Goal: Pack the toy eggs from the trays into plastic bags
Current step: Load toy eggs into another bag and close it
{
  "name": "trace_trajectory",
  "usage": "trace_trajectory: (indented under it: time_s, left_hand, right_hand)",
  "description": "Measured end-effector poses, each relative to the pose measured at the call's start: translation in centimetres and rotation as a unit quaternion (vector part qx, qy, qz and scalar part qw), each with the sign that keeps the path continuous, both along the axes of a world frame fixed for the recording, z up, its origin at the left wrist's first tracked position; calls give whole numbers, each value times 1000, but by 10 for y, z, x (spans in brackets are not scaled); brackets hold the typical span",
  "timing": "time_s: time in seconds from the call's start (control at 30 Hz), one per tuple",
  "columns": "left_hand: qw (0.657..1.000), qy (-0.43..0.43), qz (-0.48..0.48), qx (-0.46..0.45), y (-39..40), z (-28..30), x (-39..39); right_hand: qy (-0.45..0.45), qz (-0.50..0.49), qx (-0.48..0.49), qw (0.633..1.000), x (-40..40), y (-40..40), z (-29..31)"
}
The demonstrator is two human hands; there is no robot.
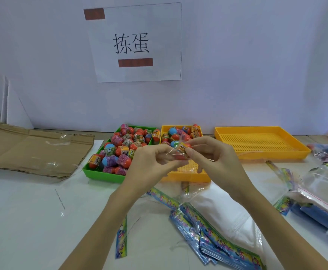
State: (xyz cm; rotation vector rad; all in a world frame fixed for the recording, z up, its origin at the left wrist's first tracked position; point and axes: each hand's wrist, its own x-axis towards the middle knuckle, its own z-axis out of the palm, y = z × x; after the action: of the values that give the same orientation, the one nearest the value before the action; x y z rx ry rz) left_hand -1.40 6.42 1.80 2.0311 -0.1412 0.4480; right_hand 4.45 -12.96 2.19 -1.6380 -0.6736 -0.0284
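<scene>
Two hands, left [149, 162] & right [208, 152], pinching 1 bagged egg [181, 151], 3 trays [260, 141].

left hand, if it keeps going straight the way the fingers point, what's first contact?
Likely the right hand: the left hand points up-right at the bagged toy egg both pinch. Past that, probably the middle yellow tray; depth unclear.
</scene>
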Motion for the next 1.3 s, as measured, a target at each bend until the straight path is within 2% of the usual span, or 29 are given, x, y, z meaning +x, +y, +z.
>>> trace_trajectory:
  time_s: [0.1,0.37,0.67,0.93,1.07,1.17,1.3]
  left_hand:
    - [1000,-17,0,23,-3,-1,0]
    - [1000,-22,-11,10,-4,3,-2]
    - [999,-33,-8,36,-2,0,-1]
    - [998,-24,-26,46,-1,-2,-1]
    - [998,-25,-22,48,0,-2,1]
    - [997,-23,-9,68,2,-4,1]
    - [997,-25,-20,76,8,-5,2]
  right_hand:
    - [-17,-5,-8,1000,-1,1,-2]
    - [-53,-6,-4,999,-4,6,-8]
    - [-34,1,30,999,-9,13,-13]
    - [-168,-27,-54,984,-13,16,-15]
    - [-116,-34,-56,991,-12,17,-15]
    - [-116,-27,-77,990,-16,19,-16]
    - [-55,47,-83,994,-18,21,-16]
